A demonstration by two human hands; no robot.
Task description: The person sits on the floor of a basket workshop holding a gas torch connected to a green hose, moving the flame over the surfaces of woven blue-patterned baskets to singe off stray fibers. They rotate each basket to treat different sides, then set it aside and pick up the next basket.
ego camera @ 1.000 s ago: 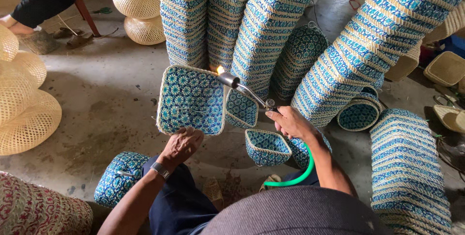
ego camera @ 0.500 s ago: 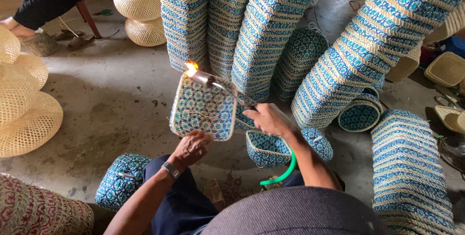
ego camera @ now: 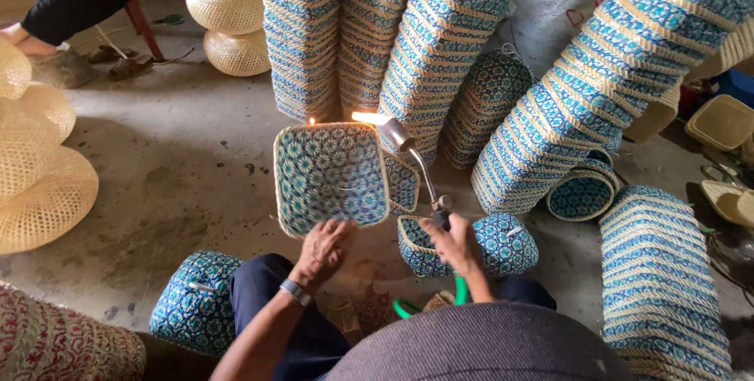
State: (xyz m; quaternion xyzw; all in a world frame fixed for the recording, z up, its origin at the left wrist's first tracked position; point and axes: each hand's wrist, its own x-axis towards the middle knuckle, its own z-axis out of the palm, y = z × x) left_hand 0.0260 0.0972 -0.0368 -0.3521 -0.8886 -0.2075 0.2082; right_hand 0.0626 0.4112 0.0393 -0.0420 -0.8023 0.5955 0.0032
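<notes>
Scorching looks likely — the flame [ego camera: 369, 116] is licking the top rim of the blue woven square basket [ego camera: 332, 177], and lingering there could char the weave. Left hand [ego camera: 326, 249] is gripping the basket's lower edge, fingers curled, tilting it upright over the concrete floor [ego camera: 181, 161]. Right hand [ego camera: 453, 244] is closing around the gas torch [ego camera: 415, 161] handle — green hose [ego camera: 428, 302] trailing below.

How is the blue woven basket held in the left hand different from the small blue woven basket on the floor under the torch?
The square blue patterned woven basket is held up on its side by the left hand, its inside facing the camera; the small blue woven basket rests on the concrete floor, opening upward. The held one looks larger, and the torch flame burns at its rim. Both share blue weave with pale rims.
</notes>
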